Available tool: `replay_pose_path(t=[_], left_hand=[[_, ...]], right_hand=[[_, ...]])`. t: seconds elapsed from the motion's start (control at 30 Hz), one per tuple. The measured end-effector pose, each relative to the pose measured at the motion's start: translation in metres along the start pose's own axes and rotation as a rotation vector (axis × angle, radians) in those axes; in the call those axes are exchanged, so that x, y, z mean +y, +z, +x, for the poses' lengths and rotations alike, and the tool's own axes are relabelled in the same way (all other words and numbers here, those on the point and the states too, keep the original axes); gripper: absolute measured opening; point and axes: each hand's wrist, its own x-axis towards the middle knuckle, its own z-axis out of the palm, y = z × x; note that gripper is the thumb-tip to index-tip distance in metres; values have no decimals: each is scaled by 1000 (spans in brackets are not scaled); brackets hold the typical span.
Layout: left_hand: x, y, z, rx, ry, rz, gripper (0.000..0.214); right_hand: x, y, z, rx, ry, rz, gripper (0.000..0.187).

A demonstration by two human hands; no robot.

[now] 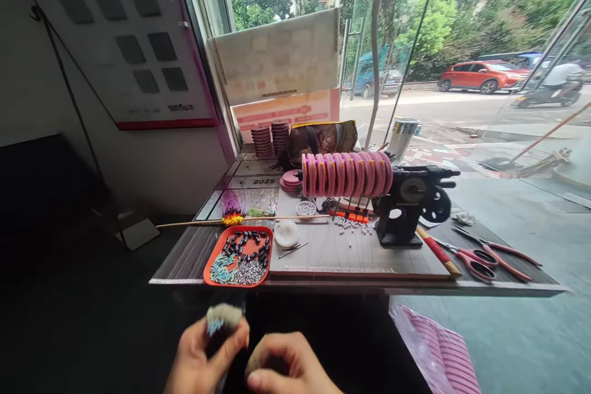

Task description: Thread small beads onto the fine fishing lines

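My left hand (207, 348) is closed around a small, pale-topped bundle (226, 315) with light-blue bits showing in it, perhaps a bag; motion blur hides its exact kind. Beside it, my right hand (289, 363) has its thumb and fingers curled together, and whatever they may hold is hidden. Both hands are below the table's front edge. Just above them on the table sits an orange tray (207, 265) of black pieces, light-blue tubes and silvery beads.
A black winding stand (399, 221) carries a row of pink spools (346, 173). Near it are a white round lid (286, 234), a bowl of beads (306, 209), a thin stick (184, 223), scissors (475, 261) and pliers (503, 252). Bagged pink spools (443, 351) lie lower right.
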Motion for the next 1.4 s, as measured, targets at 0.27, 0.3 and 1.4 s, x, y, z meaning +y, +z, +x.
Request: replay_pose_path(t=[0.27,0.3,1.4], left_hand=[[18,9,127,-163,388,794,11],[15,13,136,-187,394,805,11],[-24,38,-37,-10,22,124,3]], right_hand=[[-10,-11,0,152,257,224,38],[-10,-12,-1,154,272,215,37],[-41,-23,-25,239,-226,-794,17]])
